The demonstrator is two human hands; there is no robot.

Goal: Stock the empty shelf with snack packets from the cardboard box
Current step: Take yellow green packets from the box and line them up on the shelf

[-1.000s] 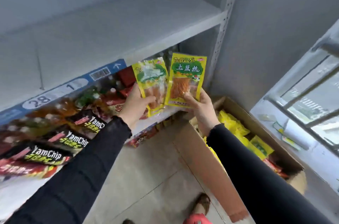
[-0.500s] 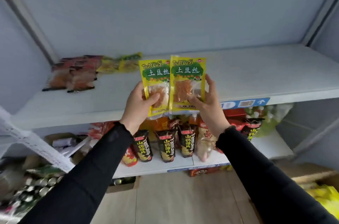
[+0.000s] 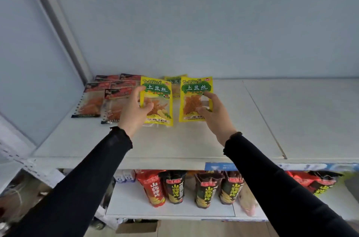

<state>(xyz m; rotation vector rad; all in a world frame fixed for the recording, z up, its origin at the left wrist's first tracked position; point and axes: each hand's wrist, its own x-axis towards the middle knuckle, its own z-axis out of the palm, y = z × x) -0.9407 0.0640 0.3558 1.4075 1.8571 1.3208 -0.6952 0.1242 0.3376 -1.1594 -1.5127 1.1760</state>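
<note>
My left hand [image 3: 134, 112] gripped one yellow packet [image 3: 157, 101] by its left edge, thumb across the front, fingers behind. My right hand [image 3: 213, 112] pinched a second yellow packet [image 3: 196, 99] at its right edge, thumb low on the front, index finger up near the green label. Both packets sat face-up, side by side with a narrow gap, over the white shelf [image 3: 194, 143]; couldn't tell if they touched it. Red packets [image 3: 101, 101] lay flat in overlapping rows at the shelf's back-left corner, just left of my left hand. Another yellow packet [image 3: 175, 87] lay behind, between the two I held. Right half of the shelf was bare white panel. Lower shelf [image 3: 171, 211] carried upright red and black pouches [image 3: 174, 188]. Both sleeves black.
</note>
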